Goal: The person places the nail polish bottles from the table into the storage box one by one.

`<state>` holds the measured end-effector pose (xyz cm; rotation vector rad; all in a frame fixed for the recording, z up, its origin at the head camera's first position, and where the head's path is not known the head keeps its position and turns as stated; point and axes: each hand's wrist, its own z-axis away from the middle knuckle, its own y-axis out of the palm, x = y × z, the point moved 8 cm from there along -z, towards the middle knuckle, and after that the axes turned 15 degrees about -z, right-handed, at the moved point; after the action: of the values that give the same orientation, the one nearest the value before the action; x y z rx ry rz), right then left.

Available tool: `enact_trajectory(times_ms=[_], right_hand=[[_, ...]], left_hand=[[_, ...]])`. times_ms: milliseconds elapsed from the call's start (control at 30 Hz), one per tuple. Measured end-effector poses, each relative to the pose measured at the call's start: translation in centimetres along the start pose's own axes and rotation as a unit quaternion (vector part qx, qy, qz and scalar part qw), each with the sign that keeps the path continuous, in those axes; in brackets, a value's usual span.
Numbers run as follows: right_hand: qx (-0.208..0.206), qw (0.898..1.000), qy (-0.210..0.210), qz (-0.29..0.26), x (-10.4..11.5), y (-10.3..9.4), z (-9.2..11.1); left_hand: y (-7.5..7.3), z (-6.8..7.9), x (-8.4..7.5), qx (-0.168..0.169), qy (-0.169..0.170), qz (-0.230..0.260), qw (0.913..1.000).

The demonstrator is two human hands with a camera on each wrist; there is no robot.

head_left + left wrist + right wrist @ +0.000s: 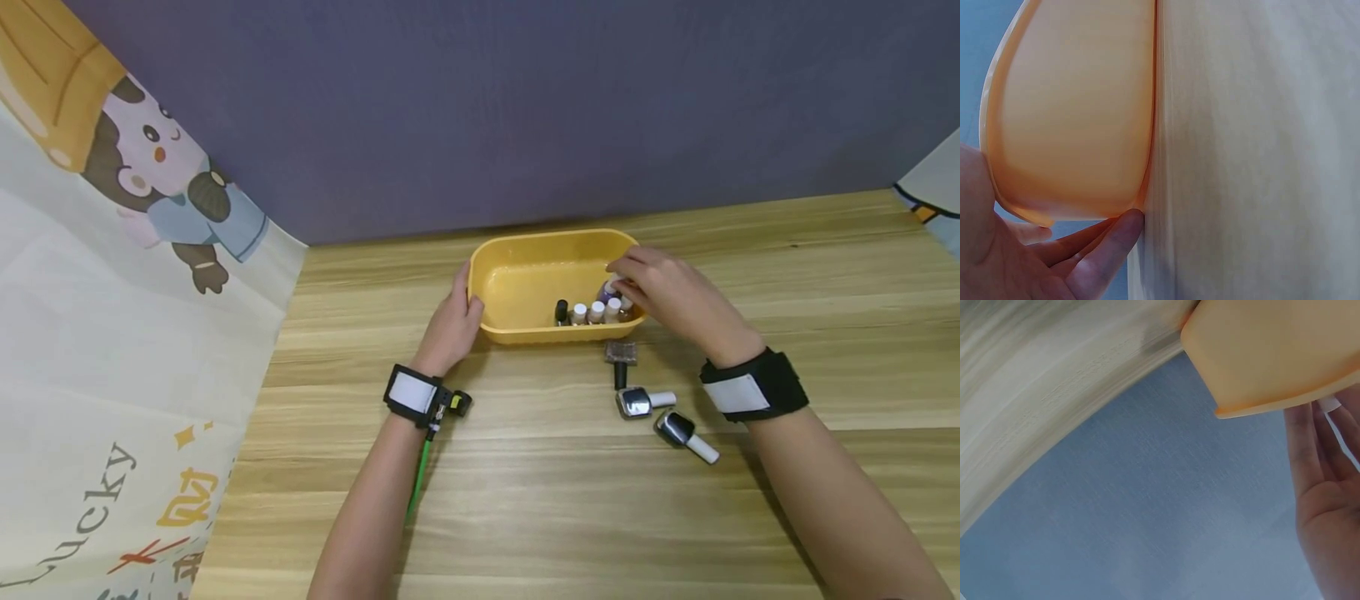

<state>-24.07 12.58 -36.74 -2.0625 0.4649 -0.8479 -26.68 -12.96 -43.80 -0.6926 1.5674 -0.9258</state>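
Note:
A yellow plastic bin [517, 287] stands on the table. My left hand [452, 325] grips its left end, fingers along the outer wall; the left wrist view shows the fingertips [1124, 230] against the outside of the bin. Over the bin's right end, my right hand [663, 292] pinches a purple nail polish bottle [606, 293] by its white cap. Part of that white cap [1329, 403] shows between the fingers in the right wrist view. Along the bin's front wall stand several small bottles with white caps [597, 308] and one with a black cap [562, 308].
In front of the bin lie a glittery bottle [621, 353] with a black cap and two dark, shiny bottles, one [635, 403] nearer the bin and another [677, 428] beside it, both with white caps. A purple-grey wall [525, 117] rises behind the wooden table [525, 500].

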Motion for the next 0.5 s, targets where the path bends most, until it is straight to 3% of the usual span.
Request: enact_trajectory(times_ms=[500], right_hand=[[-0.009,1.0,-0.006,0.002,0.68,-0.83,-0.19]], left_hand=[[-0.02,-0.07,0.06,-0.001,0.003,-0.007,1.0]])
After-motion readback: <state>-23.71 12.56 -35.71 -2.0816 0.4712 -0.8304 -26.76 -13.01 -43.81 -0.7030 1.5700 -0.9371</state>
